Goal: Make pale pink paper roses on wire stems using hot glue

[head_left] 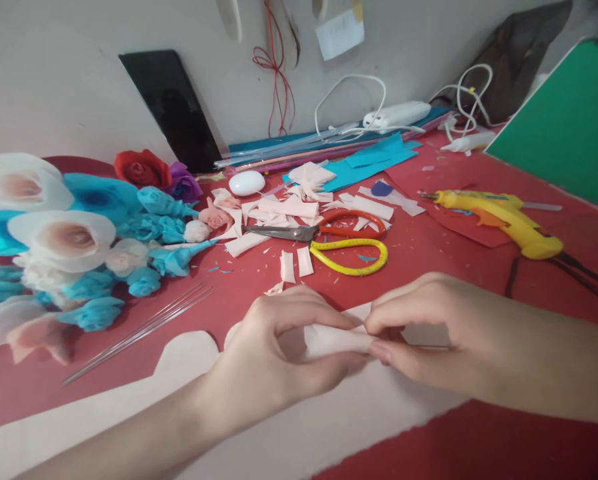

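My left hand (271, 350) curls around a pale pink crepe paper piece (333, 341), with its thumb below and fingers above. Pinching the right end of that same paper are the thumb and fingertips of my right hand (439, 333). The paper looks rolled or gathered into a cone between both hands. A thin wire (431, 346) shows under my right palm; whether it joins the paper is hidden. Beneath the hands lies a large pale paper sheet (379, 407) with a rounded cut-out edge. Scissors (323, 237) with one red and one yellow handle loop lie just beyond.
Blue and white paper flowers (83, 247) crowd the left, with several bare wires (143, 330) nearby. A yellow glue gun (503, 217) lies at right. Paper scraps (289, 210), blue paper (363, 163) and a black phone-like slab (171, 110) are towards the wall. A green board (563, 127) stands right.
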A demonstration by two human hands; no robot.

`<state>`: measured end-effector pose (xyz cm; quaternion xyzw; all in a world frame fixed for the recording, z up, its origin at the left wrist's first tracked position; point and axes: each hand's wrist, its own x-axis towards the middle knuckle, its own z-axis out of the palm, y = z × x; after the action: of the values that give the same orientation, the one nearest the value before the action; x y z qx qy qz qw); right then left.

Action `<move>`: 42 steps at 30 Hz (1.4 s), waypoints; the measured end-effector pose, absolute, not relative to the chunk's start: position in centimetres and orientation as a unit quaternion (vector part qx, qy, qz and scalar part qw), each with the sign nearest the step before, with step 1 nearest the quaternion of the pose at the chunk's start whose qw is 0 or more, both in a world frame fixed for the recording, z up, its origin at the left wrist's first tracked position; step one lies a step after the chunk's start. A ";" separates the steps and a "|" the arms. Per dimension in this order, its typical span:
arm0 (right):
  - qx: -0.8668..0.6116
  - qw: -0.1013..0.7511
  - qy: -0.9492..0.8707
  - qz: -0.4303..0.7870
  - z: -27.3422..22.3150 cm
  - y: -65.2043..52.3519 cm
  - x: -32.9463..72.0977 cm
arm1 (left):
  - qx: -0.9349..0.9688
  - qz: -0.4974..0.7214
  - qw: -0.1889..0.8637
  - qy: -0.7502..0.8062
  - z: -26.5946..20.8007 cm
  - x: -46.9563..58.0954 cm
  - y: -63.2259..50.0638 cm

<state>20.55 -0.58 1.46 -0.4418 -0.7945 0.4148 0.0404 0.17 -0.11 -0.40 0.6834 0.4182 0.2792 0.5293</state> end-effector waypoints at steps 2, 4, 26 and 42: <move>-0.443 0.048 -0.795 0.411 1.4 -0.6 20.6 | 0.674 0.275 0.533 0.432 -0.4 0.1 -0.2; -0.442 0.053 -0.800 0.402 1.2 -0.6 20.6 | 0.662 0.261 0.536 0.454 -0.4 0.1 -0.2; -0.431 0.069 -0.795 0.421 1.0 -0.2 20.5 | 0.640 0.216 0.555 0.485 -0.5 0.1 0.3; -0.480 0.089 -0.778 0.396 2.9 0.3 20.4 | 0.637 0.232 0.556 0.482 -0.4 -0.1 0.2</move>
<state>20.38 0.34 2.88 -0.4797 -0.7779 0.3960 0.0894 -0.14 0.18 -0.37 0.6366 0.4815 0.2325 0.5557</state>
